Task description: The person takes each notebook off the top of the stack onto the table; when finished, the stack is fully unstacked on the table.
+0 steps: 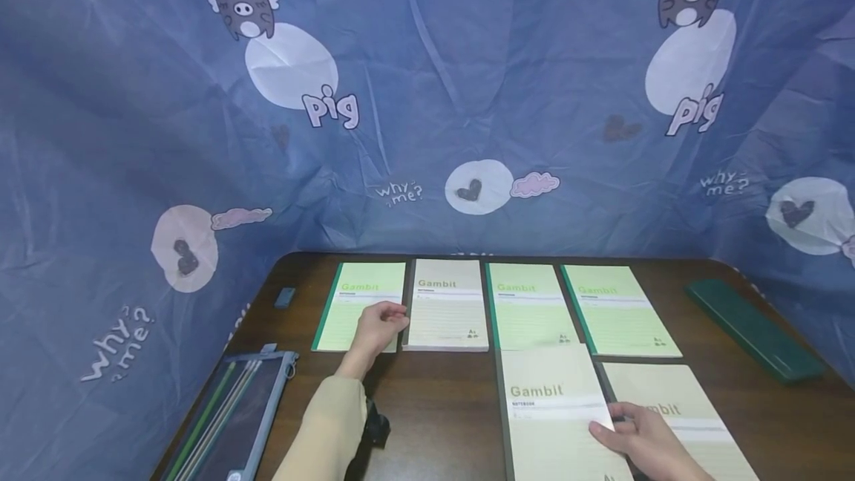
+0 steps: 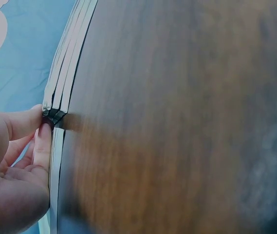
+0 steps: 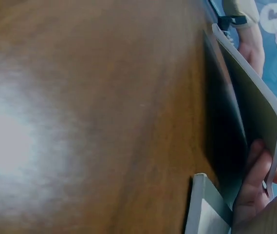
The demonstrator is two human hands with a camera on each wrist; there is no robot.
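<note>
Your right hand (image 1: pixel 641 440) grips a white notebook (image 1: pixel 551 421) by its right edge, thumb on the cover and fingers beneath. The right wrist view shows that notebook raised at a tilt, a dark gap between its underside and the surface (image 1: pixel 441 414). From the head view, its top edge overlaps the lower edge of a green notebook (image 1: pixel 531 310) in the back row. Your left hand (image 1: pixel 379 329) touches the dark spine of the white stack (image 1: pixel 445 306); thumb and a fingertip sit close together there, but you cannot tell from these views whether they pinch it. Because you hold the raised notebook by one side only, its far side could sag or twist, and the leading edge could catch the green notebook and push it askew. If your right fingers dip too low, they may drag the lower notebook (image 1: pixel 708 421) lying just beneath them. On the left, uneven pressure at the spine could slide one layer of the stack out of line, and since the left green notebook (image 1: pixel 364 292) lies just beside it, a stray knuckle might nudge that too.
</note>
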